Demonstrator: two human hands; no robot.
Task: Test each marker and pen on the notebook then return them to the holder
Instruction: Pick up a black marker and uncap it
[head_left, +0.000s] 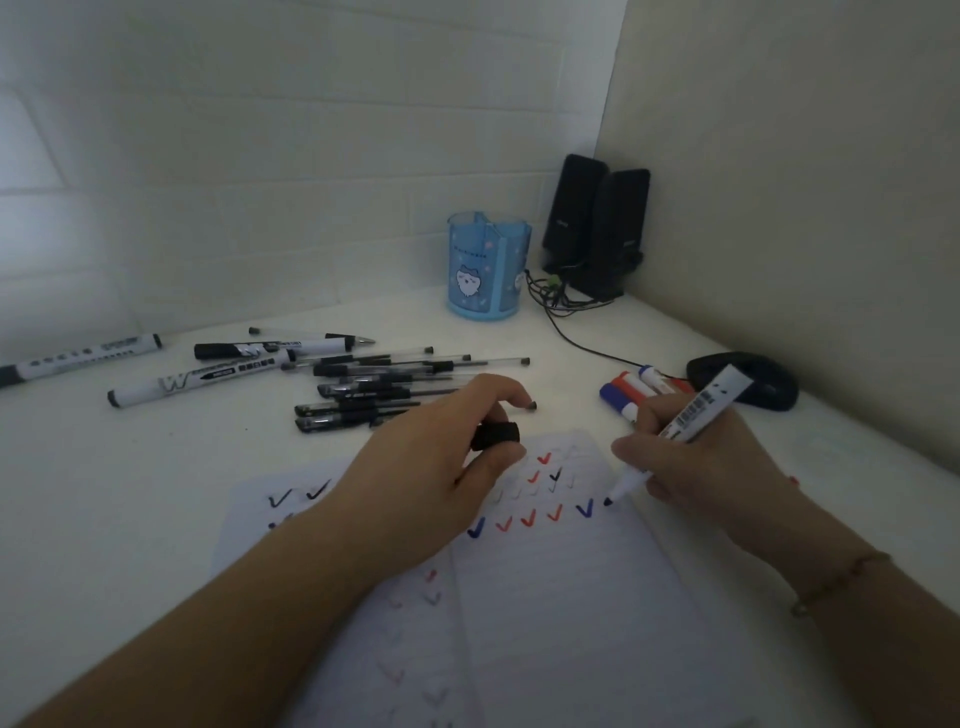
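An open notebook (561, 597) lies in front of me, its pages marked with several black, red and blue ticks. My right hand (696, 483) grips an uncapped white marker (696, 410) with its tip touching the page beside a blue tick. My left hand (431, 467) rests over the notebook and pinches the marker's black cap (496, 435). The blue pen holder (488, 265) stands at the back by the wall. Several black pens (374, 384) and three white markers (208, 374) lie loose on the desk to the left. A few red and blue markers (631, 392) lie right of the notebook.
Two black speakers (597, 223) stand in the corner behind the holder, with cables (566, 312) trailing over the desk. A black mouse (748, 382) sits by the right wall. Walls close off the white desk (130, 493) at the back and right.
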